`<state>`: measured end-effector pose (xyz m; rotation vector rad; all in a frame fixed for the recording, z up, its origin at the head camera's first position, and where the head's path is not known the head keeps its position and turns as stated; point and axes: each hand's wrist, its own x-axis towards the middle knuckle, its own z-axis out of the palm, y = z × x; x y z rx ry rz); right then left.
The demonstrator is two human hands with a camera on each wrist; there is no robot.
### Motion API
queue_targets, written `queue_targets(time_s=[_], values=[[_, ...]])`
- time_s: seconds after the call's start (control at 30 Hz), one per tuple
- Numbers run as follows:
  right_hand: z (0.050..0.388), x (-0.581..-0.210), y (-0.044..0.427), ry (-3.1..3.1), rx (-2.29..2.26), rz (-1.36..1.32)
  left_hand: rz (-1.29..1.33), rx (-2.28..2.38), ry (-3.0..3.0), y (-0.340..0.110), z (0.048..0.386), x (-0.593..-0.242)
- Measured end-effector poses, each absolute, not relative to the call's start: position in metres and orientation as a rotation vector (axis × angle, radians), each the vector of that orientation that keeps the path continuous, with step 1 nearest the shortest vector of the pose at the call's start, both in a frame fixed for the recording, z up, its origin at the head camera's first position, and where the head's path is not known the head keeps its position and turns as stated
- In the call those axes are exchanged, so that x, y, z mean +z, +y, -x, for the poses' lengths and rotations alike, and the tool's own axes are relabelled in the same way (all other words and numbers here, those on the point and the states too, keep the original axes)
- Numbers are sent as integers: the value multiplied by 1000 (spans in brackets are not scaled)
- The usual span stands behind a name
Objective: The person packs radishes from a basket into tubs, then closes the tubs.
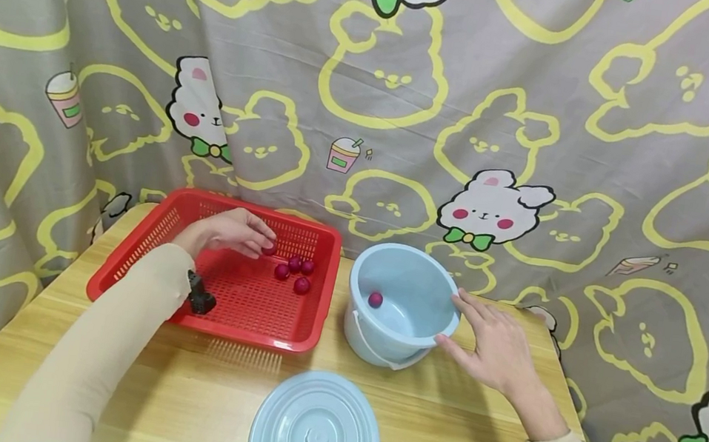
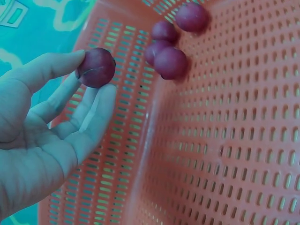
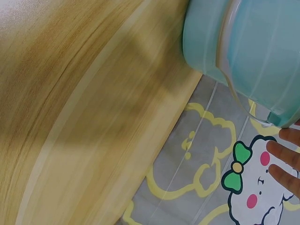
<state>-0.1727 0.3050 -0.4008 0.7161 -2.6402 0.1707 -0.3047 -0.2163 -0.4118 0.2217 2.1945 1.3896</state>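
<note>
My left hand (image 1: 232, 229) is over the red plastic basket (image 1: 232, 335), pinching a small dark-red round fruit (image 2: 97, 68) between thumb and fingertips. Several like it lie in the basket, such as one fruit (image 1: 302, 285) near its right side. The light-blue bucket (image 1: 373, 335) stands to the right of the basket with one dark-red fruit (image 1: 375, 299) inside. At the bucket's right rim, my right hand (image 1: 502, 345) touches with its thumb and fingertips, the fingers fairly straight. Only some fingertips of that hand show in the right wrist view.
A round light-blue lid (image 1: 316, 432) lies on the wooden table (image 1: 195, 409), in front of the bucket and basket. The bucket's handle (image 1: 371, 346) hangs down its front. Behind the table hangs a grey patterned curtain (image 1: 399, 137).
</note>
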Motion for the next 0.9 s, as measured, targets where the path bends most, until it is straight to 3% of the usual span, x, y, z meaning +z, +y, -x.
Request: queue_targets(time_s=[0.9], values=[[173,-402,305,-2631,171,-715,-225,1555,2171,-184,296,-393]])
